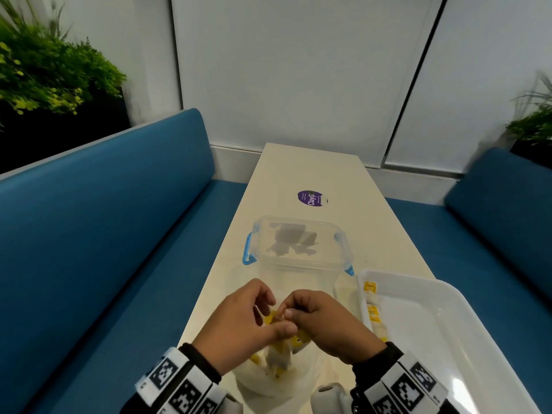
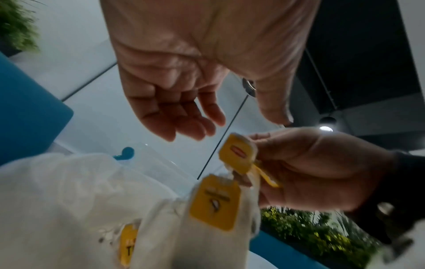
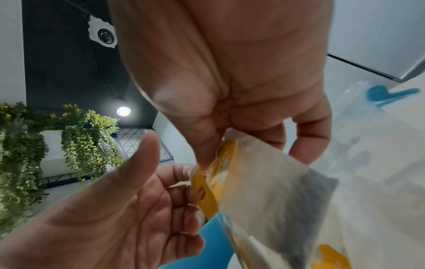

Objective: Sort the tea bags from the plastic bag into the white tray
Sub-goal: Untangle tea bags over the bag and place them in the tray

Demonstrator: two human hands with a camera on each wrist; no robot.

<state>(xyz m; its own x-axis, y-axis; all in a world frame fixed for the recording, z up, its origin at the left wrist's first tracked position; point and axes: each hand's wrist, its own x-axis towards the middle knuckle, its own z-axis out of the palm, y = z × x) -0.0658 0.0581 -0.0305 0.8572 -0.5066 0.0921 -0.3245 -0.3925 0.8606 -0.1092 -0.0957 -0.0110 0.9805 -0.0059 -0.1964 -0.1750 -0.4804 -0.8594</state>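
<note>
1. My right hand (image 1: 325,321) pinches a clump of tea bags (image 2: 236,156) above the plastic bag (image 1: 277,375); my left hand (image 1: 245,318) plucks at their yellow tags.
2. Next, I judge: separate one and carry it to the white tray (image 1: 448,339).

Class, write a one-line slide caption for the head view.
Both hands, left hand and right hand, pinch tea bags beside the white tray.
</note>
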